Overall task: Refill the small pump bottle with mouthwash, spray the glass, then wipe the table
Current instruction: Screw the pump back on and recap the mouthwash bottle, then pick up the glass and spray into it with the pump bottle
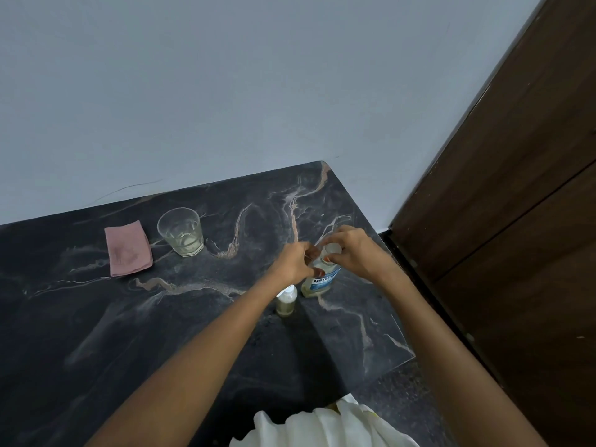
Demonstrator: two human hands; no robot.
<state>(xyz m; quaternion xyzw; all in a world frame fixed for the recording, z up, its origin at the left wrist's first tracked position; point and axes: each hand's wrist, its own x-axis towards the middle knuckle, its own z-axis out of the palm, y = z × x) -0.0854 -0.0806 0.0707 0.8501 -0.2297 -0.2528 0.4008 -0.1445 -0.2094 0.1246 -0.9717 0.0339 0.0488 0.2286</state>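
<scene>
Fingers (pixel 317 271) of the left hand (pixel 295 264) are being wrapped round the bottle (pixel 321 282) neck, the cap (pixel 332 250) being pinched by the right hand (pixel 353 253). It is standing on the table (pixel 193 317) beside the pump bottle (pixel 286 301); smooth, probably light, best gripped at the body.

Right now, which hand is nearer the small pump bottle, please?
Left. The left hand sits just beyond the small pump bottle; the right hand is farther right, atop the mouthwash bottle.

Dim flat light, soft shadows, slightly blurred, wide-angle edge distortion
</scene>
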